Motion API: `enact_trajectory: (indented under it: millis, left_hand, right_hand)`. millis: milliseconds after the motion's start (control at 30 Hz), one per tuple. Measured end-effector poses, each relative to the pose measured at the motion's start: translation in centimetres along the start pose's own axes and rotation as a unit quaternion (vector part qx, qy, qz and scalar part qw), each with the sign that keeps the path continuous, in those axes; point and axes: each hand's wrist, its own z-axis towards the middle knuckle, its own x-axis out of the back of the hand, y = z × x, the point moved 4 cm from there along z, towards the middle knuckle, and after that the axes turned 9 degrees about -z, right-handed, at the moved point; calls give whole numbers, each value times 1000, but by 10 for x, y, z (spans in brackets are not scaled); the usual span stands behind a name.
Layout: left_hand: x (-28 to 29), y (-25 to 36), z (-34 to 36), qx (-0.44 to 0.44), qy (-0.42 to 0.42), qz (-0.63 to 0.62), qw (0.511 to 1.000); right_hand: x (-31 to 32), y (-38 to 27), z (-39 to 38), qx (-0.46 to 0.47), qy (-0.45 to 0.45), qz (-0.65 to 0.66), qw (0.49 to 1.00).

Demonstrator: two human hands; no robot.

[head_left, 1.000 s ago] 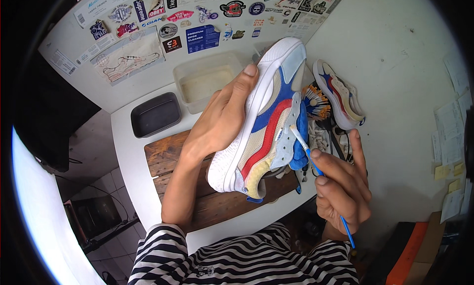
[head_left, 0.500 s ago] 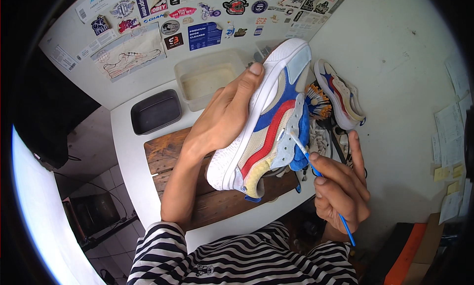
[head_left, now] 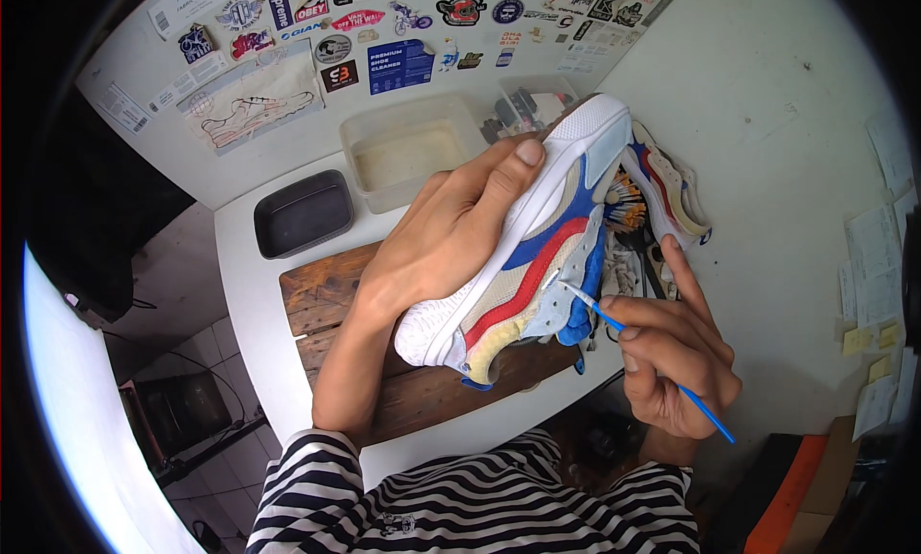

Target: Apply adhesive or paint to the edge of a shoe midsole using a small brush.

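Observation:
My left hand [head_left: 446, 218] grips a sneaker [head_left: 523, 290] by its thick white sole, thumb along the sidewall. The shoe is tilted, toe up to the right and heel down to the left. Its side has blue, red, beige and pale blue panels, with yellow foam at the collar and blue material in the lace opening. In my right hand [head_left: 676, 362] a thin blue paintbrush [head_left: 705, 413] is pinched between thumb and fingers, with the index finger raised. The brush's white tip is at the pale blue eyelet panel, beside the red stripe.
A wooden board [head_left: 413, 405] lies on the white table [head_left: 251, 290] under the shoe. Behind stand a black tray [head_left: 305, 215] and a translucent tub [head_left: 413, 165]. At the right are a matching sneaker [head_left: 672, 185] and a cluster of orange-tipped sticks [head_left: 625, 204].
The sneaker and my left hand have shifted right and its toe has dipped a little. My right hand has moved right, and the brush now slants at a flatter angle.

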Motion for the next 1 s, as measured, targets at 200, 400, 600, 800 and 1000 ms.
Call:
enact_trajectory:
  millis: [200,400,600,800,1000]
  left_hand:
    - [-2,0,-1,12,-14,9,1000]
    - [-2,-1,-2,7,-4,9,1000]
    - [-4,-1,0,11,-21,6,1000]
    - [-5,-3,-1,6,-25,13,1000]
    - [-7,-2,0,12,-28,11,999]
  right_hand:
    - [2,3,3,-1,16,-13,1000]
    - [3,3,1,-5,26,-6,1000]
    - [1,0,1,-5,7,18,1000]
    - [4,5,3,-5,26,1,1000]
    - [3,4,-1,0,23,23,999]
